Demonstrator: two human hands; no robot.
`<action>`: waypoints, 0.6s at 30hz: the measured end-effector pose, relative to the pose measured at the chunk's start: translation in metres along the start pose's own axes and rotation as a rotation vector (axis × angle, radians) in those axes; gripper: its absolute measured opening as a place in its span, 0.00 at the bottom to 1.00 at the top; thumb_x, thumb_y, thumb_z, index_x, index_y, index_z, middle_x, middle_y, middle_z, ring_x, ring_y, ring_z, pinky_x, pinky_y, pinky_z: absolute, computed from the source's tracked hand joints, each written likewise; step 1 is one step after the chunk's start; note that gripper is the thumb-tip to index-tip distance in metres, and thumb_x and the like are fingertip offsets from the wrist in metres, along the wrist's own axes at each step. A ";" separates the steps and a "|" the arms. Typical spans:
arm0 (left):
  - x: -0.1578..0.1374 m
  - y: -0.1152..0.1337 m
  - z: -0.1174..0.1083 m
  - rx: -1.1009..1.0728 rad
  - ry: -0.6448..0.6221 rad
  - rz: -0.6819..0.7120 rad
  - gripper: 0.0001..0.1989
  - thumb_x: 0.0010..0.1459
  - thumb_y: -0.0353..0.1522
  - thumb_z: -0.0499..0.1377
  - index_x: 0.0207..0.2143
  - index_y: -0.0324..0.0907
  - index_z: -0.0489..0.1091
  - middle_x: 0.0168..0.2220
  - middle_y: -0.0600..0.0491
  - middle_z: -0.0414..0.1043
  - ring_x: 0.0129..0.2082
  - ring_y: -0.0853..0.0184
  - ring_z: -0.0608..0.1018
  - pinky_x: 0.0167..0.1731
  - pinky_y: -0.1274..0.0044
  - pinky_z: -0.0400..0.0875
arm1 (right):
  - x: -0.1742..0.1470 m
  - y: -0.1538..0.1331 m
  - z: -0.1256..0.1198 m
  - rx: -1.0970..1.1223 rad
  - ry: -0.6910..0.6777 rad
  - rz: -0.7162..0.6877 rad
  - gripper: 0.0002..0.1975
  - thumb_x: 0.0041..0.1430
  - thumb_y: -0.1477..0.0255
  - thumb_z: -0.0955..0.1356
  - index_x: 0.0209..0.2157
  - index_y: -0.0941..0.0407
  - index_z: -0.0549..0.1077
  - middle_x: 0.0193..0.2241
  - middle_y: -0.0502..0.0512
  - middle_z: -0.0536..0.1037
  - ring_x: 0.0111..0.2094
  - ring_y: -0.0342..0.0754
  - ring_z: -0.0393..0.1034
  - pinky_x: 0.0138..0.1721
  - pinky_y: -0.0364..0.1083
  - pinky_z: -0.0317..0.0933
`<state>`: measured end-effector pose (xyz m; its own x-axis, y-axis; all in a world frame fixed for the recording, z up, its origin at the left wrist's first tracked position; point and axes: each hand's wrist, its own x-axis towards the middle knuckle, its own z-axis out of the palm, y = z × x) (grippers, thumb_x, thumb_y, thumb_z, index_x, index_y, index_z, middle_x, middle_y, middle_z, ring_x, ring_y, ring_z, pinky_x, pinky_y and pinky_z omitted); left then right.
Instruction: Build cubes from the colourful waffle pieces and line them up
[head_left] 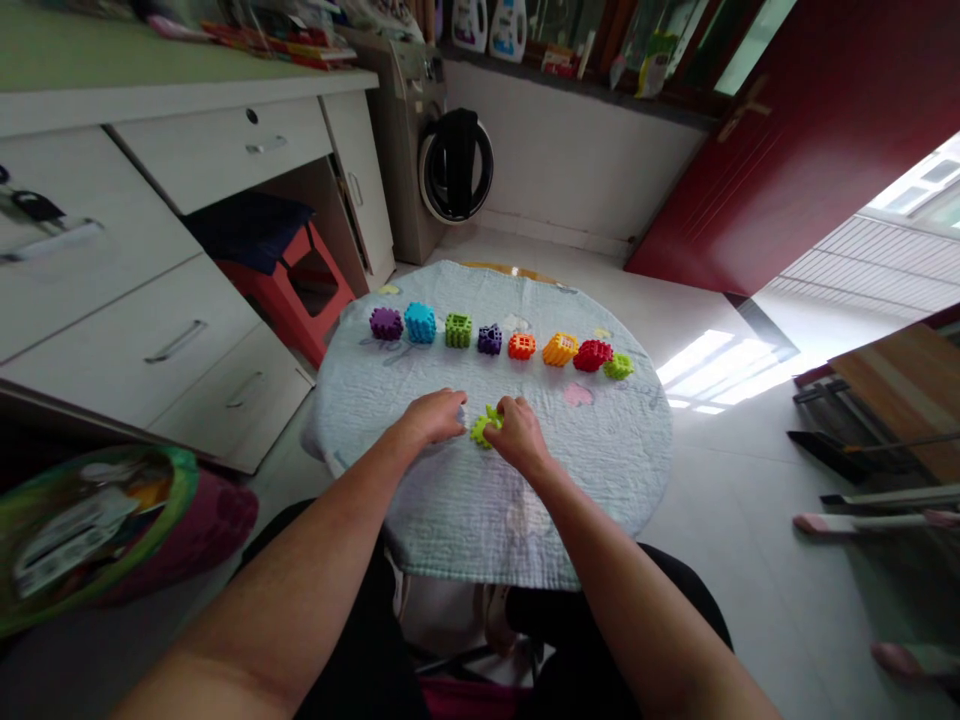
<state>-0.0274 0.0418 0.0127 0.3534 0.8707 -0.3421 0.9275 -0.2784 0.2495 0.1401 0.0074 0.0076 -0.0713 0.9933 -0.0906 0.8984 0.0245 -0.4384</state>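
We see two bare hands over a round table (517, 270) covered with a pale blue-grey patterned cloth (465, 530). Right hand (521, 432): we read it as pinching a lime-green toothed block piece (481, 431) at its right edge, low over the cloth, near the table's middle. Left hand (437, 416): fingers bent, just left of that piece, apart from it; we can't tell if it grips anything. Beyond the hands we count eight toothed blocks in a slightly slanted row, left to right: purple block (386, 323), blue block (420, 322), green block (458, 331), dark purple block (490, 340), orange block (522, 346), yellow block (560, 350), red block (592, 355), small lime block (619, 367). The last two sit close together at the right end. Around the table we note a red stool (322, 290) at left, a front-loading washing machine (409, 140) with its door open and dark cloth hanging there, and a dark red door (750, 150) at right.
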 end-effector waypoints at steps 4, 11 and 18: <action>-0.001 0.000 -0.002 0.007 -0.002 -0.007 0.26 0.50 0.36 0.60 0.52 0.41 0.65 0.51 0.45 0.71 0.49 0.60 0.74 0.47 0.75 0.67 | 0.001 -0.013 0.006 -0.031 -0.031 0.059 0.11 0.53 0.72 0.66 0.39 0.58 0.69 0.38 0.59 0.70 0.35 0.47 0.67 0.36 0.44 0.58; 0.000 0.000 -0.002 0.000 -0.006 0.003 0.26 0.49 0.36 0.60 0.52 0.40 0.66 0.50 0.44 0.72 0.48 0.59 0.75 0.45 0.74 0.68 | 0.008 -0.015 0.020 -0.013 -0.034 0.203 0.17 0.54 0.66 0.67 0.43 0.60 0.69 0.41 0.64 0.70 0.39 0.51 0.68 0.40 0.46 0.61; -0.005 0.002 -0.009 -0.012 -0.012 -0.007 0.26 0.49 0.36 0.60 0.53 0.41 0.66 0.51 0.45 0.72 0.48 0.59 0.75 0.46 0.74 0.68 | 0.002 0.016 0.001 -0.065 -0.148 -0.153 0.36 0.46 0.74 0.69 0.59 0.57 0.59 0.54 0.64 0.62 0.53 0.54 0.60 0.51 0.50 0.56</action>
<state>-0.0287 0.0404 0.0226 0.3487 0.8677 -0.3541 0.9283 -0.2678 0.2580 0.1536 0.0099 -0.0005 -0.2674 0.9502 -0.1599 0.8979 0.1855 -0.3992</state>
